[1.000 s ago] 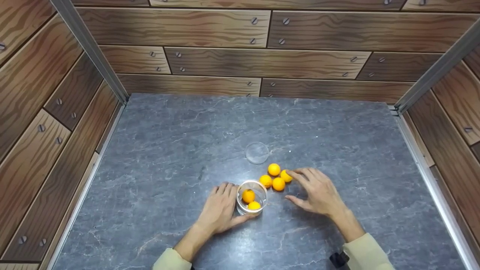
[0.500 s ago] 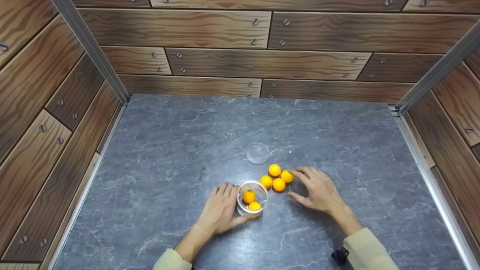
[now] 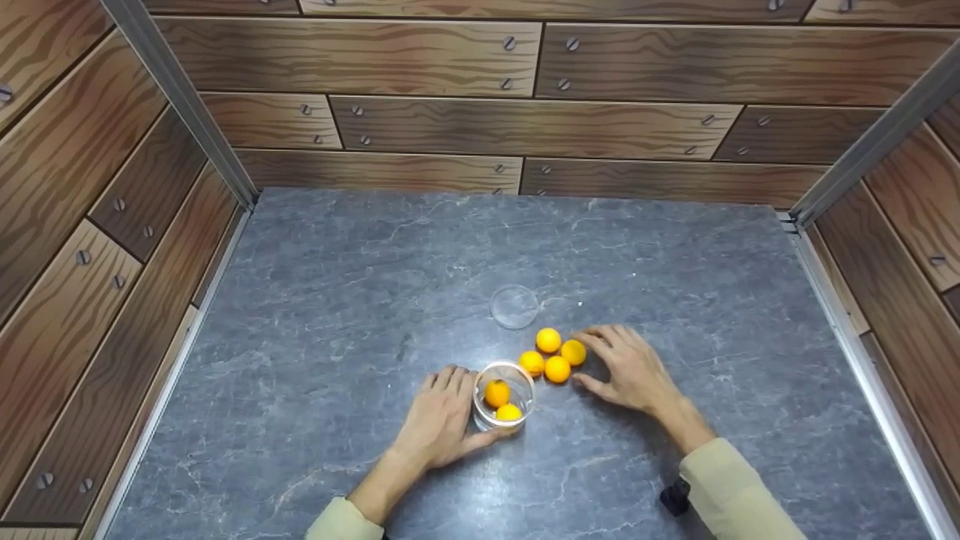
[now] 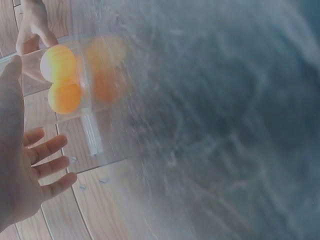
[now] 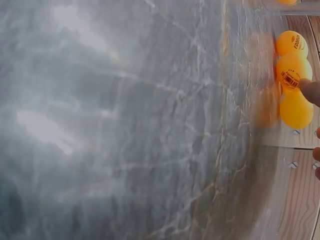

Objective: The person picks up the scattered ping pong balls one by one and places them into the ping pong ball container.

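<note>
A clear round jar (image 3: pixel 480 426) stands upright on the table with two orange ping-pong balls (image 3: pixel 497 393) in it. My left hand (image 3: pixel 439 420) holds it from the left, thumb along the near side and fingers at the far left; in the left wrist view the fingers (image 4: pixel 52 150) spread beside it. Several loose orange ping-pong balls (image 3: pixel 557 369) cluster just right of the jar, print showing on some in the right wrist view. At their right side is my right hand (image 3: pixel 634 371), thumb and forefinger parted near the rightmost ball (image 3: pixel 574 352), gripping nothing.
Beyond the balls a clear round lid (image 3: pixel 514 306) lies flat on the grey marbled table (image 3: pixel 337 300). Wood-patterned walls (image 3: pixel 420 56) close off the back and both sides, with metal posts (image 3: pixel 180 97) at the corners.
My right hand has shifted slightly away from me, its fingertips moving to the far side of the rightmost ball. My left hand, the jar and the balls stay put.
</note>
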### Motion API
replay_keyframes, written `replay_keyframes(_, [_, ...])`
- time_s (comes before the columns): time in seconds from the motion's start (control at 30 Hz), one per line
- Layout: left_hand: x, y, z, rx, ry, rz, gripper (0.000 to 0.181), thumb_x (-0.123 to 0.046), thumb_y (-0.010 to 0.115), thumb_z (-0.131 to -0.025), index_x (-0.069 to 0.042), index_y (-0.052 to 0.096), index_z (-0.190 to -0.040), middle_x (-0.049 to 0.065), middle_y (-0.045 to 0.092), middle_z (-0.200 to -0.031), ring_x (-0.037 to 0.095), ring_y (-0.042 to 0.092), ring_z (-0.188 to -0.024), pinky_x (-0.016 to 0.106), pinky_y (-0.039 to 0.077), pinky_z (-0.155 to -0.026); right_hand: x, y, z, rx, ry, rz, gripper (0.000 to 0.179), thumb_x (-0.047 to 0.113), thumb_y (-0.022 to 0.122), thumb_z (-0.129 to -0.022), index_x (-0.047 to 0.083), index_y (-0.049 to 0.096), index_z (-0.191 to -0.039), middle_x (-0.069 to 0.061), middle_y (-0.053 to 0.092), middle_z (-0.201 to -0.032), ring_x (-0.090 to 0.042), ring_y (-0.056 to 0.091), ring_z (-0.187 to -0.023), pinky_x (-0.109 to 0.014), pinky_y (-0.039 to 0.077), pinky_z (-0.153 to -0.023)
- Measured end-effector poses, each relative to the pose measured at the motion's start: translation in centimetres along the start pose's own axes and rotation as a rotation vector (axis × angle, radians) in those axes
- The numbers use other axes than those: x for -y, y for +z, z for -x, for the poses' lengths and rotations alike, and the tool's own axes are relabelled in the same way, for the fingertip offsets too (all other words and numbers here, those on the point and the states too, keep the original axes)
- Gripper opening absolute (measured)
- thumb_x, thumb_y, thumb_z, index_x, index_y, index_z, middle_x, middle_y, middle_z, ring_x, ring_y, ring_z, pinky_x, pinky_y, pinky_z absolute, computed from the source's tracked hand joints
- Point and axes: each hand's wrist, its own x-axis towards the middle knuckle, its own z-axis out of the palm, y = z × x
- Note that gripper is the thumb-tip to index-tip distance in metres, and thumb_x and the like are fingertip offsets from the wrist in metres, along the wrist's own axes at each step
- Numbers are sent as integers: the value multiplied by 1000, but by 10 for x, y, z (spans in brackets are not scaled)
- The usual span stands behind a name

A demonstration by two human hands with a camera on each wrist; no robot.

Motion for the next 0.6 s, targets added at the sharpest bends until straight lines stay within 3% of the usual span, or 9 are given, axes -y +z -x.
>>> replay_keyframes(0.27, [1, 0, 1, 8, 1, -6, 89, -88, 52, -86, -12, 56, -132, 6, 64, -120, 23, 60, -115, 41, 53, -94, -1, 5, -5, 53, 26, -2, 64, 43, 84, -86, 17, 64, -141, -11, 69, -129, -33, 66, -118, -56, 52, -106])
replay_keyframes(0.6, [0, 0, 1, -19, -2, 9, 88, -88, 57, -84, -12, 57, -130, 5, 65, -117, 23, 61, -111, 40, 53, -92, -3, 10, -6, 56, 1, 2, 60, 40, 84, -87, 16, 66, -139, -9, 71, -127, -31, 66, -116, -54, 52, -105])
